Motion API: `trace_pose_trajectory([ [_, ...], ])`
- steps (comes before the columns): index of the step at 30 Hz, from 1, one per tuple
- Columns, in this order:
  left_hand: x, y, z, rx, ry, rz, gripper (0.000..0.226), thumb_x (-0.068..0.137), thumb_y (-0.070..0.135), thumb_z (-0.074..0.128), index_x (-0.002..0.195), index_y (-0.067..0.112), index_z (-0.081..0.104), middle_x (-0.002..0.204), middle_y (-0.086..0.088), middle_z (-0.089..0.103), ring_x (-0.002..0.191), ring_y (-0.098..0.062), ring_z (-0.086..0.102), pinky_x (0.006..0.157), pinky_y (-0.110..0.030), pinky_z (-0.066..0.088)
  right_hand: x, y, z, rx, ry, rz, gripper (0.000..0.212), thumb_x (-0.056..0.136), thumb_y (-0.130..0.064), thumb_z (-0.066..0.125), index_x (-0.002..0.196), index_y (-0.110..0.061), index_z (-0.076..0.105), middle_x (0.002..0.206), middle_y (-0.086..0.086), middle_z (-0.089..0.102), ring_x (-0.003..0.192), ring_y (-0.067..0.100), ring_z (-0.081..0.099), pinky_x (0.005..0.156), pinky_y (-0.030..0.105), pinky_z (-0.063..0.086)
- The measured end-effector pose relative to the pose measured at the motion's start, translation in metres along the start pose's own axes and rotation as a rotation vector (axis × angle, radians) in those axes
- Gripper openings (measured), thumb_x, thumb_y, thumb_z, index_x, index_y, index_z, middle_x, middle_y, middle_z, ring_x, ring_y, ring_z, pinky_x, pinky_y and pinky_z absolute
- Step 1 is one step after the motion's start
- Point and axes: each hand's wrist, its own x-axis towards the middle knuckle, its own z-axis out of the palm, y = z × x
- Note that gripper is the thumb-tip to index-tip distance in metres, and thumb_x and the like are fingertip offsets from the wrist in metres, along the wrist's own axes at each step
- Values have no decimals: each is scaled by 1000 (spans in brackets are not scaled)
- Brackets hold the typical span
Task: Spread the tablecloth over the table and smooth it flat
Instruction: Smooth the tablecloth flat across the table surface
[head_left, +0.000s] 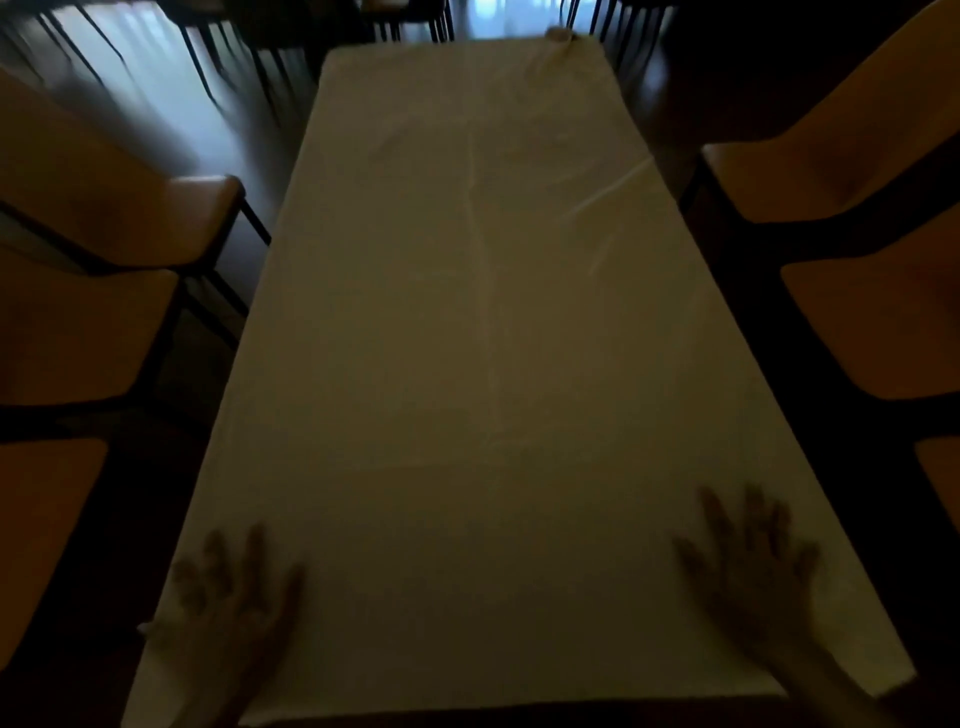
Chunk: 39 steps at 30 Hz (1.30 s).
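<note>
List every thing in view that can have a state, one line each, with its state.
Pale rectangular fabric tablecloth: spread along the whole table, a lengthwise crease and diagonal wrinkles remaining, far right corner bunched.
Left hand: open, fingers splayed, palm down on the cloth near its left edge; blurred.
Right hand: open, fingers splayed, palm down on the cloth near its right edge; blurred.
Orange-seated chairs with dark frames: standing along both sides, unoccupied.

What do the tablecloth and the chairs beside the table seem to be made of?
Tablecloth: looks like thin woven fabric, matte and pale, judging by its soft creases and a bunched far corner. Chairs: probably smooth orange padded upholstery on thin dark frames, likely metal; the dim light leaves that open.
</note>
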Motion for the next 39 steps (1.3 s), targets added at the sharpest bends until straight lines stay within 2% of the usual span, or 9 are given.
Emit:
trace_pose_trajectory([
  [7, -12, -19, 8, 14, -48, -11, 82, 75, 85, 4, 142, 53, -30, 162, 10, -27, 150, -25, -21, 111, -73, 13, -49, 16, 14, 34, -94, 42, 80, 78, -83, 10, 146, -55, -23, 164, -2, -22, 152, 31, -13, 116, 64, 11],
  [12, -22, -23, 12, -70, 14, 46, 82, 81, 82, 13, 153, 49, -9, 167, 1, -8, 151, -34, -9, 106, -77, 10, -48, 30, -2, 61, -101, 45, 82, 81, -83, 21, 143, -54, -25, 162, 1, -31, 149, 33, -25, 116, 66, 1],
  [14, -31, -14, 15, -99, 17, 88, 80, 83, 78, 20, 151, 50, -12, 166, 5, -13, 152, -31, -12, 108, -76, 7, -32, 37, -10, 76, -57, 102, 83, 79, -82, 19, 143, -51, -25, 163, 3, -28, 148, 32, -27, 117, 66, -2],
  [18, -38, -13, 30, -81, 1, 58, 75, 87, 79, 15, 145, 52, -23, 164, 5, -20, 152, -31, -11, 111, -72, 10, -11, 54, -4, 115, -56, 185, 82, 81, -84, 16, 149, -52, -18, 165, 2, -18, 150, 35, -17, 116, 68, 1],
  [22, -50, -40, 27, -77, 14, 117, 86, 79, 81, 10, 155, 41, -5, 165, 1, -12, 152, -33, -6, 107, -75, 8, -8, 61, -6, 93, -125, 194, 81, 81, -85, 16, 151, -51, -10, 167, 2, -11, 151, 37, -11, 115, 70, 3],
  [25, -59, -67, 28, -77, -9, 111, 96, 73, 89, -6, 155, 38, -11, 163, 1, -23, 150, -28, -18, 109, -75, 9, -17, 46, -18, 82, -106, 210, 81, 88, -78, 29, 155, -43, 1, 166, 8, -3, 151, 40, -11, 114, 71, -1],
  [30, -42, -89, 24, -169, 24, 184, 86, 89, 76, 19, 159, 29, 4, 167, -9, 3, 151, -39, 3, 106, -76, 15, -58, -73, -9, 17, -28, -189, 69, 99, -52, 41, 157, -26, 14, 164, 23, 10, 149, 48, 4, 111, 74, 14],
  [33, -14, -87, 12, -238, 69, 217, 87, 90, 71, 25, 159, 25, 0, 167, -11, 2, 152, -38, 2, 112, -69, 11, -85, -193, 2, 15, -1, -417, 75, 91, -59, 33, 156, -24, 23, 162, 24, 16, 147, 50, 11, 106, 76, 18],
  [39, 29, -96, 18, -499, -38, 243, 79, 95, 66, 25, 156, 18, 14, 153, -31, 32, 130, -48, 48, 95, -56, 50, -128, -432, 19, 39, 82, -623, 72, 92, -60, 32, 158, -35, 16, 168, 10, 1, 153, 39, -3, 113, 70, 11],
])
